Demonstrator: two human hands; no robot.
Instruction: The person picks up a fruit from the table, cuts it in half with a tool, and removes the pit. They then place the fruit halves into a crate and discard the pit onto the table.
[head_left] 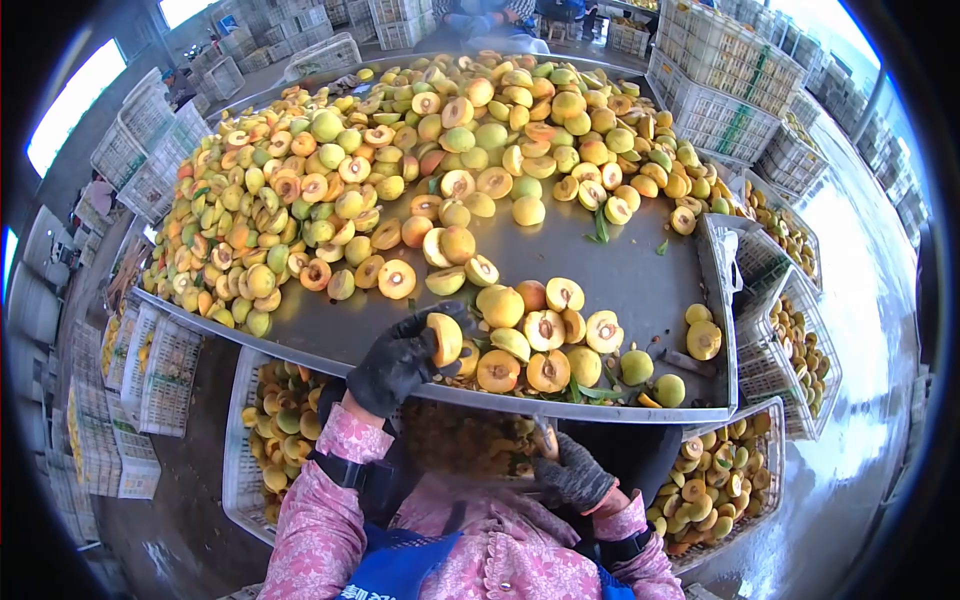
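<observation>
My left hand (385,368), in a black glove, is closed around a yellow peach half (444,340) over the near edge of the metal table. Just right of it lies a small group of cut and whole peaches (547,328), some halves showing the brown pit hollow. My right hand (578,474), in a grey glove, is below the table's front rim in front of my body. Its fingers are closed on a narrow tool with a light-brown part (546,438); its exact kind is hard to make out.
A large heap of peaches (330,190) covers the far and left parts of the metal table (620,260). Crates of peaches stand below at left (243,450) and right (772,470). Stacked white crates (725,60) rise at the back right. Another person (480,25) is across the table.
</observation>
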